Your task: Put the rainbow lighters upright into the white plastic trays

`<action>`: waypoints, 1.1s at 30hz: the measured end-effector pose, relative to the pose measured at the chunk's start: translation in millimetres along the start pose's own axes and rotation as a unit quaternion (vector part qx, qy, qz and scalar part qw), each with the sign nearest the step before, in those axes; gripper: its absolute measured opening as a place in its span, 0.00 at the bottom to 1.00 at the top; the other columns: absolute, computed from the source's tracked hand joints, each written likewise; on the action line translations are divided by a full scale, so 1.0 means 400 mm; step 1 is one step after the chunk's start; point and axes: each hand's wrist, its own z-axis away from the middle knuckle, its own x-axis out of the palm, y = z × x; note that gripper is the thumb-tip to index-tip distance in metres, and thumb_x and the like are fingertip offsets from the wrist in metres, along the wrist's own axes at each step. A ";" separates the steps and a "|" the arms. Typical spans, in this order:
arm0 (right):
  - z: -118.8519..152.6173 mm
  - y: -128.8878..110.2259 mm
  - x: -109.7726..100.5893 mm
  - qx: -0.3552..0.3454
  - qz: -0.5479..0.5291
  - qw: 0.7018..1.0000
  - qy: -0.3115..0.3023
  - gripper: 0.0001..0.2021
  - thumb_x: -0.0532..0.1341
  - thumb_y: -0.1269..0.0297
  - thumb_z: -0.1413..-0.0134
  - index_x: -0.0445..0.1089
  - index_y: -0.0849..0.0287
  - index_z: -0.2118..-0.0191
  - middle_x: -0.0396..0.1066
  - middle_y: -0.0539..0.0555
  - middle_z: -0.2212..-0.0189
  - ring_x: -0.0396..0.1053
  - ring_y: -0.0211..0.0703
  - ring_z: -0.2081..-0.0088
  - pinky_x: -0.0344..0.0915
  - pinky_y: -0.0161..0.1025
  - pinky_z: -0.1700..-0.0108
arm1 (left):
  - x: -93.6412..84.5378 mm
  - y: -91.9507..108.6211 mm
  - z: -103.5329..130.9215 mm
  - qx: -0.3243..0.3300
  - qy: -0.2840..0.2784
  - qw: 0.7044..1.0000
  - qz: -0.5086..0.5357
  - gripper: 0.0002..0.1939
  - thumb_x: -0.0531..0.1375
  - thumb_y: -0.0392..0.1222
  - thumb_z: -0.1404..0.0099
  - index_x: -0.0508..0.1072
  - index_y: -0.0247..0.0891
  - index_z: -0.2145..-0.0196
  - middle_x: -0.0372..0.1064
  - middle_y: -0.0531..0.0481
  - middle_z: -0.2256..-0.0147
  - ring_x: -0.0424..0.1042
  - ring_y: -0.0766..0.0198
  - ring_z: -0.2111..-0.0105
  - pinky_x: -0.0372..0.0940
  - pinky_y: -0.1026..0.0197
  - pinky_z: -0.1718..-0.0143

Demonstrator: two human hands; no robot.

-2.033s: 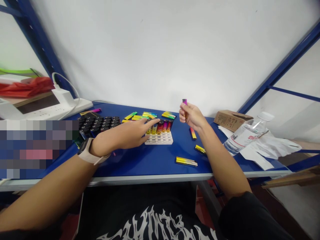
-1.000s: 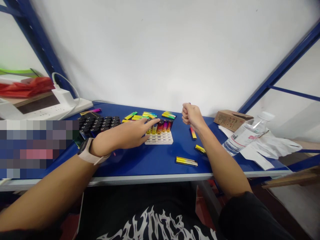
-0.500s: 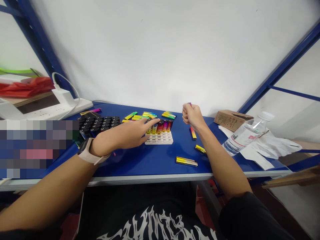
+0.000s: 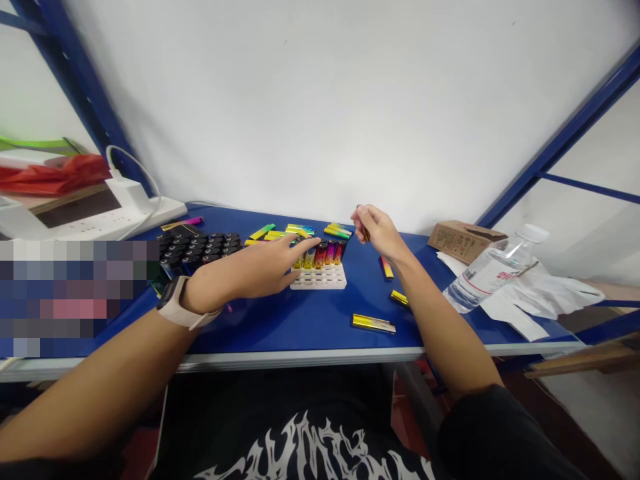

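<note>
My left hand (image 4: 260,265), with a pale-banded watch (image 4: 183,307) at its wrist, reaches in from the left, fingers outstretched. Its fingertips lie over the left end of a row of shiny coloured tubes (image 4: 320,255) with dark tops; whether they touch is unclear. Those tubes stand upright in the back of a white slotted rack (image 4: 319,279), whose front slots show. To the right of the rack, my right hand (image 4: 376,229) is raised above the table, fingers closed around a small shiny coloured tube (image 4: 367,235), mostly hidden by the fingers.
Loose metallic tubes lie behind the rack, and a yellow one (image 4: 373,323) near the front edge. Many black-topped pieces (image 4: 200,248) stand at left by a power strip (image 4: 165,215). On the right are a cardboard box (image 4: 465,240), a water bottle (image 4: 493,273) and white plastic (image 4: 550,293).
My right hand has shifted slightly left and turned, so its fingers and part of the held tube show. My left hand stays over the row of tubes.
</note>
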 end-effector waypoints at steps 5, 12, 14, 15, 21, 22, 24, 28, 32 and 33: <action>0.000 0.002 -0.005 -0.040 0.061 0.997 0.017 0.36 0.70 0.20 0.48 0.67 0.53 0.69 0.65 0.47 0.76 0.62 0.39 0.74 0.61 0.38 0.72 | 0.009 -0.005 0.000 0.016 0.027 0.999 -0.028 0.39 0.55 0.41 0.20 0.51 0.42 0.16 0.51 0.25 0.21 0.75 0.32 0.34 0.72 0.35 0.36; 0.006 -0.017 0.008 -0.080 0.065 0.994 0.025 0.33 0.75 0.25 0.50 0.75 0.55 0.69 0.68 0.48 0.75 0.61 0.38 0.73 0.63 0.40 0.69 | 0.021 -0.018 -0.003 0.048 0.061 0.997 -0.025 0.38 0.56 0.42 0.20 0.54 0.42 0.17 0.54 0.25 0.22 0.73 0.32 0.32 0.71 0.33 0.34; 0.010 -0.021 0.015 -0.073 0.051 0.996 0.014 0.33 0.76 0.26 0.51 0.76 0.55 0.68 0.70 0.48 0.74 0.60 0.37 0.74 0.63 0.40 0.70 | 0.015 -0.014 -0.003 0.050 0.058 0.997 -0.013 0.38 0.56 0.41 0.21 0.55 0.45 0.18 0.56 0.27 0.23 0.73 0.33 0.32 0.71 0.33 0.34; 0.011 -0.023 0.018 -0.068 0.048 0.996 0.010 0.32 0.76 0.26 0.51 0.76 0.55 0.68 0.70 0.48 0.73 0.60 0.36 0.75 0.63 0.40 0.71 | 0.012 -0.011 -0.004 0.052 0.056 0.997 -0.007 0.38 0.56 0.41 0.21 0.55 0.47 0.18 0.57 0.28 0.23 0.73 0.34 0.32 0.70 0.33 0.33; 0.023 -0.031 0.028 -0.047 0.039 0.998 -0.019 0.30 0.76 0.29 0.48 0.77 0.54 0.66 0.72 0.49 0.73 0.65 0.38 0.75 0.68 0.41 0.70 | 0.004 -0.008 -0.004 0.057 0.044 0.997 -0.011 0.39 0.57 0.40 0.21 0.54 0.54 0.17 0.58 0.32 0.23 0.77 0.38 0.36 0.72 0.37 0.36; 0.024 -0.029 0.030 -0.044 0.036 0.998 -0.026 0.30 0.76 0.30 0.48 0.77 0.54 0.66 0.72 0.49 0.73 0.66 0.38 0.75 0.69 0.41 0.70 | 0.006 -0.011 -0.003 0.060 0.044 0.997 -0.016 0.39 0.56 0.40 0.20 0.53 0.55 0.17 0.58 0.32 0.23 0.78 0.39 0.38 0.73 0.38 0.37; 0.026 -0.026 0.033 -0.038 0.031 0.998 -0.043 0.29 0.77 0.31 0.48 0.78 0.54 0.65 0.73 0.50 0.72 0.68 0.38 0.75 0.70 0.41 0.70 | 0.012 -0.016 -0.002 0.066 0.045 0.997 -0.020 0.39 0.56 0.41 0.20 0.52 0.57 0.17 0.57 0.31 0.23 0.80 0.40 0.42 0.74 0.38 0.40; 0.029 -0.025 0.043 -0.027 0.027 0.997 -0.060 0.27 0.78 0.33 0.48 0.79 0.55 0.64 0.76 0.51 0.70 0.70 0.39 0.73 0.73 0.41 0.68 | 0.016 -0.015 0.001 0.059 0.050 0.997 -0.016 0.40 0.55 0.41 0.19 0.50 0.56 0.16 0.54 0.30 0.22 0.80 0.38 0.42 0.73 0.36 0.39; 0.033 -0.029 0.055 -0.013 0.021 0.997 -0.072 0.26 0.79 0.35 0.49 0.80 0.55 0.64 0.77 0.51 0.73 0.73 0.41 0.73 0.77 0.43 0.67 | 0.004 0.002 0.001 0.043 0.036 0.998 -0.035 0.41 0.55 0.40 0.20 0.49 0.56 0.16 0.54 0.29 0.21 0.81 0.38 0.43 0.72 0.36 0.38; 0.034 -0.029 0.057 -0.008 0.018 0.997 -0.074 0.26 0.79 0.36 0.49 0.80 0.55 0.64 0.77 0.51 0.73 0.74 0.42 0.73 0.77 0.43 0.67 | 0.001 0.006 0.000 0.040 0.032 0.998 -0.040 0.41 0.55 0.39 0.20 0.49 0.55 0.16 0.54 0.28 0.22 0.81 0.39 0.43 0.72 0.37 0.38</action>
